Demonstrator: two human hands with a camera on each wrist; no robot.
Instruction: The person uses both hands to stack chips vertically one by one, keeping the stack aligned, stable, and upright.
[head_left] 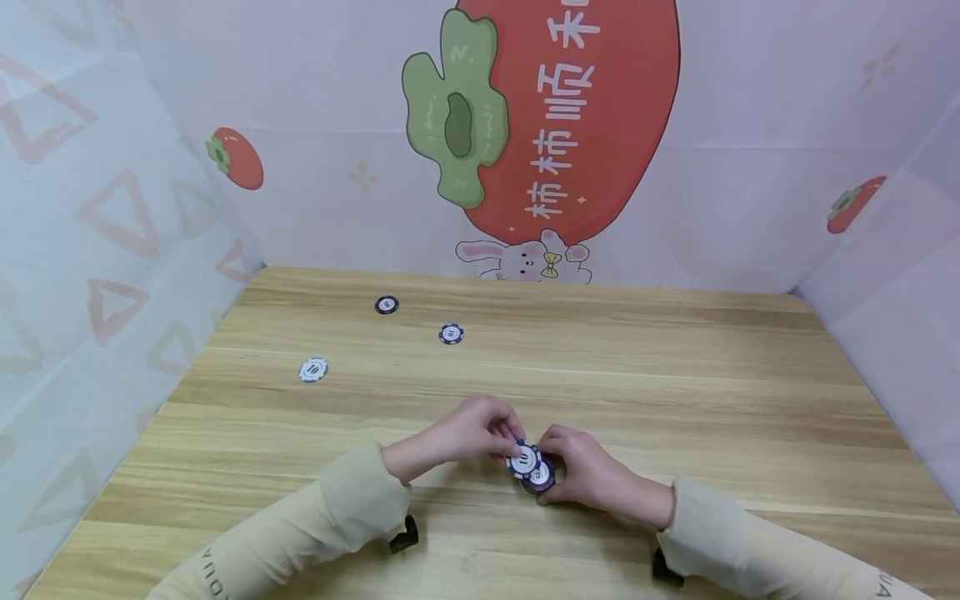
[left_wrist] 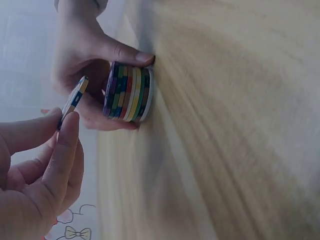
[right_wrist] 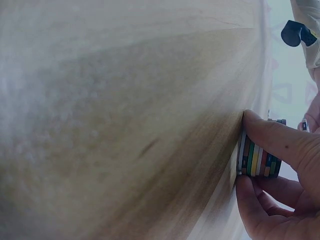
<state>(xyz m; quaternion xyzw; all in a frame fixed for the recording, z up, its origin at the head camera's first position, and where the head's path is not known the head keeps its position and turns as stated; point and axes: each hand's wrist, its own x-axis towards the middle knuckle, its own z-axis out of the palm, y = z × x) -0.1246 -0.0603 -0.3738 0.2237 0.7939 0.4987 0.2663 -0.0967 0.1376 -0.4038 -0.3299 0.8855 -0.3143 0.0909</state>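
My left hand (head_left: 480,427) pinches a blue-and-white poker chip (head_left: 523,459) marked 10 between thumb and fingers. The chip is tilted in the left wrist view, apart from the stack there. My right hand (head_left: 588,468) grips a stack of poker chips (left_wrist: 131,93) around its sides, thumb on one side and fingers on the other. Purple is the top chip; green, red, yellow and white edges show below, with a white chip at the bottom against the table. From the head view, the held chip overlaps the stack's top.
Three single chips lie flat on the wooden table (head_left: 675,375): a black one (head_left: 387,305), a blue one (head_left: 452,334) and a white one (head_left: 313,370), all toward the back left. A printed cloth wall (head_left: 315,208) rises behind the table and at both sides.
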